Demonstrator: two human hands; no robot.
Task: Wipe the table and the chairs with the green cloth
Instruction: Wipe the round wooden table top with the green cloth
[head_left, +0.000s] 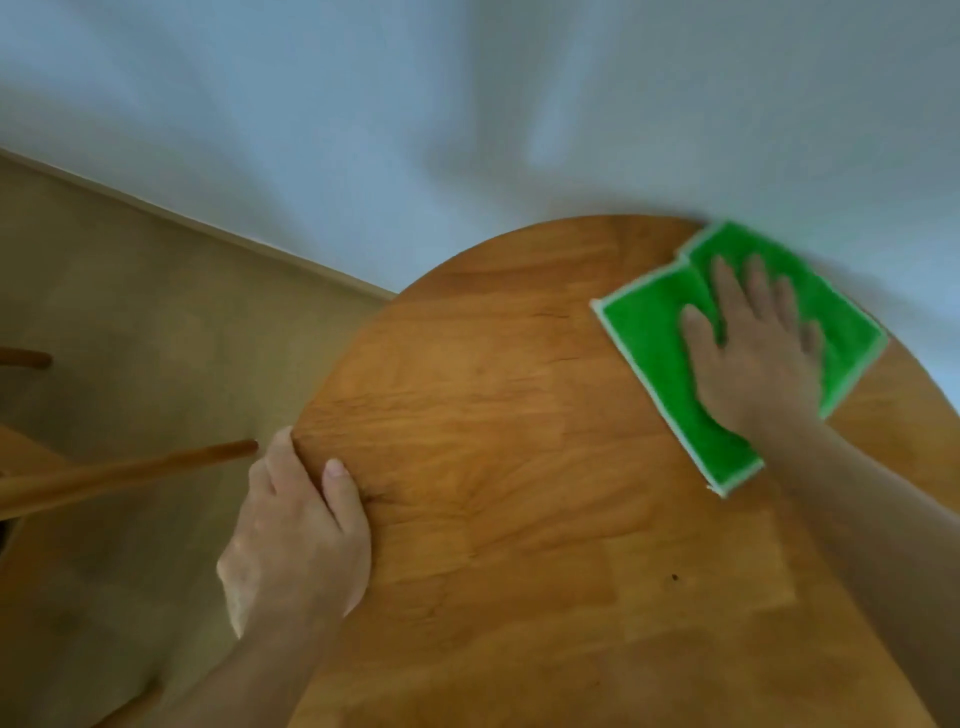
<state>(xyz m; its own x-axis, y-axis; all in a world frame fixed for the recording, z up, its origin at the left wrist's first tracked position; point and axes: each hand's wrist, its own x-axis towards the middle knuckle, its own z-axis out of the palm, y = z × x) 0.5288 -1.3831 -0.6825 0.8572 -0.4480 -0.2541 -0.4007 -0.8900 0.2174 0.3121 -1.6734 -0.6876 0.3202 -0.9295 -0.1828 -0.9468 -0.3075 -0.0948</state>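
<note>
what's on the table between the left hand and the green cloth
Nothing: in the head view only bare wood of the table lies between the left hand gripping its edge and the green cloth under the right hand.

One round wooden table (519, 467), one green cloth (660, 358), one wooden chair (104, 478), two hands: left (296, 540), right (753, 353).

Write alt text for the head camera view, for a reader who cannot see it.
A right hand presses a green cloth flat on a round wooden table, while the left hand grips the table's edge.
</note>
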